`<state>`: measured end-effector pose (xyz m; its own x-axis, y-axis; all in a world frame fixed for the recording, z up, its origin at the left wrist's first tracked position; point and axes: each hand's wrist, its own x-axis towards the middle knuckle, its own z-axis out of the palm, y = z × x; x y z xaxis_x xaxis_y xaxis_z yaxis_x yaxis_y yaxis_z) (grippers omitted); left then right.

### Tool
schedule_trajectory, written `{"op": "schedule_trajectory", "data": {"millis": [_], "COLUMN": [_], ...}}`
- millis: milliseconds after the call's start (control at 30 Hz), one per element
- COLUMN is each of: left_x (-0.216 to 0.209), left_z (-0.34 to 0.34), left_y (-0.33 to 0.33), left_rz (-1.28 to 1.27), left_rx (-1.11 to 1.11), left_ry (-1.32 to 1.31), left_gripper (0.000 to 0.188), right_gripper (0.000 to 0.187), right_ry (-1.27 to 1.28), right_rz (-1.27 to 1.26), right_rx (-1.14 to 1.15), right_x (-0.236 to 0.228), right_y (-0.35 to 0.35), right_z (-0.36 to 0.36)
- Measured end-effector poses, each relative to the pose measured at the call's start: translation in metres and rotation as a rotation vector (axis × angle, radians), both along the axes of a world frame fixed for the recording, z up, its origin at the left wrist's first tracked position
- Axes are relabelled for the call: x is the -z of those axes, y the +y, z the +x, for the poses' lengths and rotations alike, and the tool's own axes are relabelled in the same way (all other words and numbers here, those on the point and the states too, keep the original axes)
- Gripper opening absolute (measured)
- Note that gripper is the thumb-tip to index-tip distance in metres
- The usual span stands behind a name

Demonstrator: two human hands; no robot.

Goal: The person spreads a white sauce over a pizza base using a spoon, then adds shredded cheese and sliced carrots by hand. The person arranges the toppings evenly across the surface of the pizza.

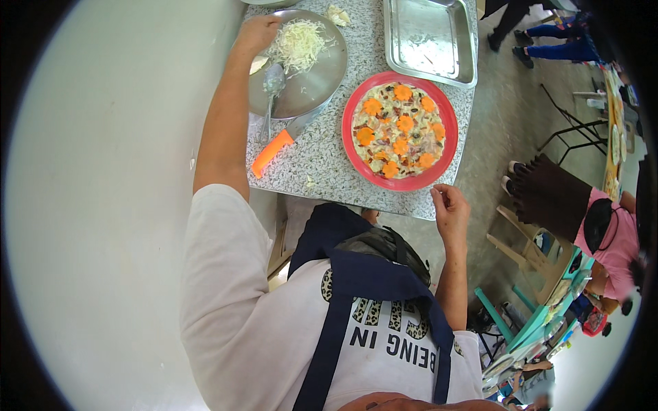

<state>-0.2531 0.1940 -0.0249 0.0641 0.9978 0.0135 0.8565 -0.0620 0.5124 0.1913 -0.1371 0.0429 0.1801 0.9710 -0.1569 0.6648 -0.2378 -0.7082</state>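
Note:
My left hand is at the far left, with its fingers closed at the edge of a heap of pale shreds; any pinch held in them is hidden. The heap lies on a round metal tray, and a metal spoon rests over the tray's near-left side. My right hand is by the near right rim of a red plate, thumb and fingers drawn together; I cannot make out anything between them. Flower-shaped orange slices, likely carrot, and dark bits top the pale food on the plate.
A knife with an orange handle lies between tray and table edge. The rectangular metal pan stands at the far right of the speckled table. A white wall borders the left. People, chairs and tables occupy the room at right.

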Motion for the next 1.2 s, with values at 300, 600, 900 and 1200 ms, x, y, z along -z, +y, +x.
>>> {"op": "schedule_trajectory", "data": {"millis": [300,600,900,1200], "left_x": [-0.025,0.000,-0.062,-0.096], "left_z": [-0.022,-0.023,0.022,0.152], "left_y": [-0.061,-0.083,-0.175,-0.348], "left_rz": [-0.199,-0.137,-0.109,-0.507], "left_rx": [0.017,-0.101,-0.286,-0.226], "left_ry": [0.458,0.251,-0.960,-1.822], "left_gripper": [0.039,0.045,0.040,0.038], "right_gripper": [0.011,0.012,0.016,0.033], "right_ry": [-0.022,-0.043,0.221,0.630], "right_rz": [-0.033,-0.012,0.053,0.050], "right_rx": [-0.036,-0.145,-0.302,-0.578], "right_x": [-0.005,-0.015,-0.021,-0.057], "right_y": [0.004,0.017,0.040,0.016], "right_z": [-0.009,-0.019,-0.057,-0.097]}}
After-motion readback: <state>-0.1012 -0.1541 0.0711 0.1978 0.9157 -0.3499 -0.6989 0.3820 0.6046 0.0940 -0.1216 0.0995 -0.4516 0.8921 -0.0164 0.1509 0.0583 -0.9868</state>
